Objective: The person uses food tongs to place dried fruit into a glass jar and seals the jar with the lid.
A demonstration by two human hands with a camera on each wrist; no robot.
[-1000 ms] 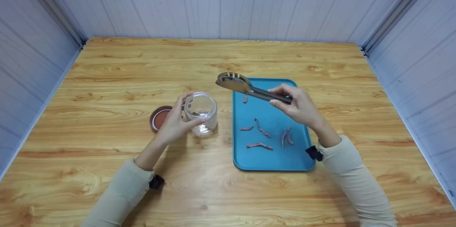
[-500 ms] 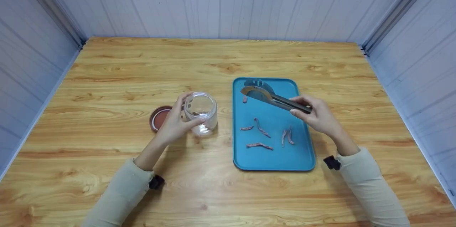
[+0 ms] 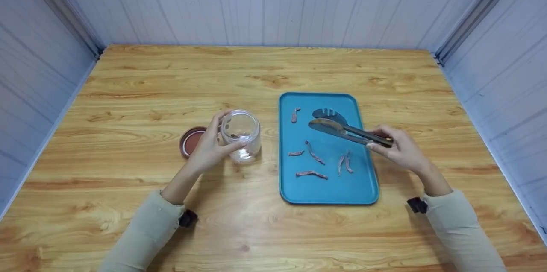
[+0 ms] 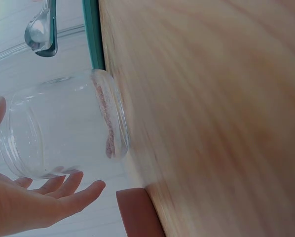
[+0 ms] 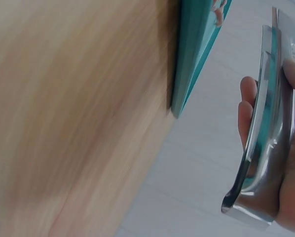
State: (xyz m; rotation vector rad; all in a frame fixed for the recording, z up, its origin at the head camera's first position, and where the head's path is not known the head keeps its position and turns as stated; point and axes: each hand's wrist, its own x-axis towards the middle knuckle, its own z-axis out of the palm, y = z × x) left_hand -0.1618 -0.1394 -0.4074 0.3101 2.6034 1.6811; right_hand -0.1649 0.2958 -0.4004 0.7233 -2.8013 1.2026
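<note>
Base: yellow-brown wood-grain tabletop is spreading out.
Rear: pale bluish grooved wall panel is standing.
Sides: similar pale side panels are flanking it.
Light: soft glare is whitening tabletop's front.

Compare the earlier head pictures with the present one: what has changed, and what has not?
The right hand has moved the tongs rightward and toward the person, from reaching past the tray's left edge to above it. The tongs' ends have spread, and the far-left strip shows fully. Neither hand let go.

Unchanged: left hand on jar, lid, tray.
</note>
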